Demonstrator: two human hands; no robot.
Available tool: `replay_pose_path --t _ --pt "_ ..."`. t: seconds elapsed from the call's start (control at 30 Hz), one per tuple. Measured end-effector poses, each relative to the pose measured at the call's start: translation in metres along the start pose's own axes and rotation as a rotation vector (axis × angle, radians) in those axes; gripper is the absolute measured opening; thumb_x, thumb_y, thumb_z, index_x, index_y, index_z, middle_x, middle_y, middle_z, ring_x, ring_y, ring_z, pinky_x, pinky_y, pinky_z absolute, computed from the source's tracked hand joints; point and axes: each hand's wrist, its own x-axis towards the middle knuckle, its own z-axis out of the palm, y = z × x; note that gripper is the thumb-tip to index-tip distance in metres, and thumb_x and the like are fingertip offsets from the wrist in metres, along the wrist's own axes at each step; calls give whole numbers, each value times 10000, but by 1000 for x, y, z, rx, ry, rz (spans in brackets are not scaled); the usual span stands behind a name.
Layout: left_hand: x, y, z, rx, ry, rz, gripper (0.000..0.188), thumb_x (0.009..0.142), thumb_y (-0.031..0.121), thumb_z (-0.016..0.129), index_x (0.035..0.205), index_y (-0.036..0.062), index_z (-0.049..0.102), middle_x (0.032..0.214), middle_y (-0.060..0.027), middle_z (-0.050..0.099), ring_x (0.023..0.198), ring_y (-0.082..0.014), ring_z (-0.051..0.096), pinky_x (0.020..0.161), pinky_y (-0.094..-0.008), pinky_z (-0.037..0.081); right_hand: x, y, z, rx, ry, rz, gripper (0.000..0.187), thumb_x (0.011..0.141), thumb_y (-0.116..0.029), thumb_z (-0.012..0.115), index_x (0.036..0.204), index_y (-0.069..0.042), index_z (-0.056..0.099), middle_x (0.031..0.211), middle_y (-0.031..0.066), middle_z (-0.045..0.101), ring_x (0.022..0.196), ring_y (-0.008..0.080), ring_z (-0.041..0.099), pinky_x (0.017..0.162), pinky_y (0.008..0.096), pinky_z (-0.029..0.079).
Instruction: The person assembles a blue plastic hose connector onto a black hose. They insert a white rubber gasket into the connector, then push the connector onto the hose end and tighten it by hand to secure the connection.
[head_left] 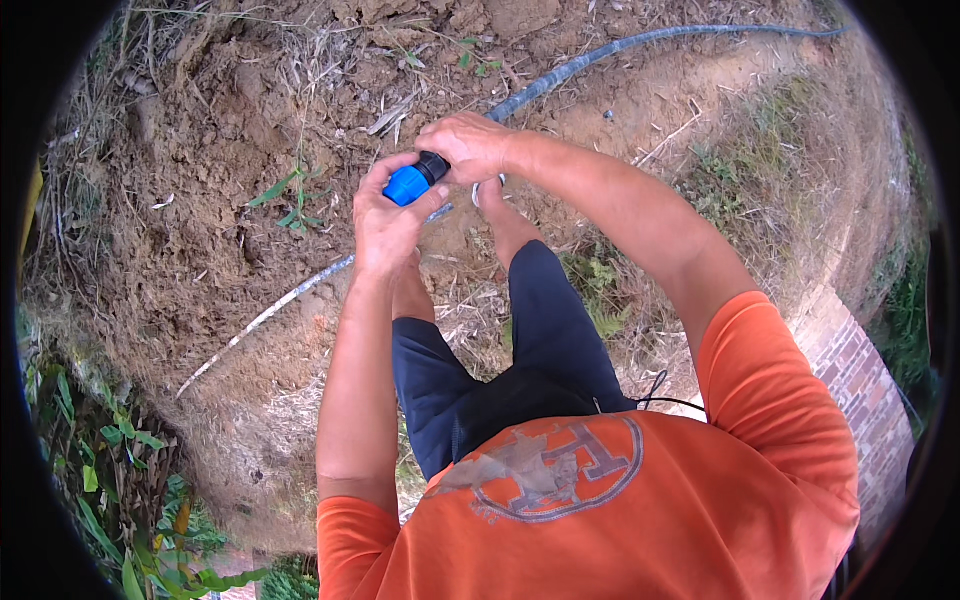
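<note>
Outdoors, over loose soil (220, 235): grasping blue-and-black fitting (417, 179) with left hand (385, 225) and right hand (468, 145); could drop through slackened hold, gathering grit.

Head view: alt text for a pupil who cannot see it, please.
A person's left hand and right hand hold a blue-and-black pipe fitting above soil; grey pipe runs on either side. Below: orange T-shirt, dark shorts.

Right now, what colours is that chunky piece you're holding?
The chunky piece is blue and black, clearest in the head view.
</note>
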Motion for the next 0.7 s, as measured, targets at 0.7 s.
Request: replay_pose_path --t 0.7 --pt "7 11 -5 -19 -45 -194 403 870 57 793 1232 18 618 1011 -119 656 821 -193 686 680 -304 592 -2 6 19 27 38 -18 298 718 -181 798 939 -65 635 952 128 674 970 387 681 825 509 550"
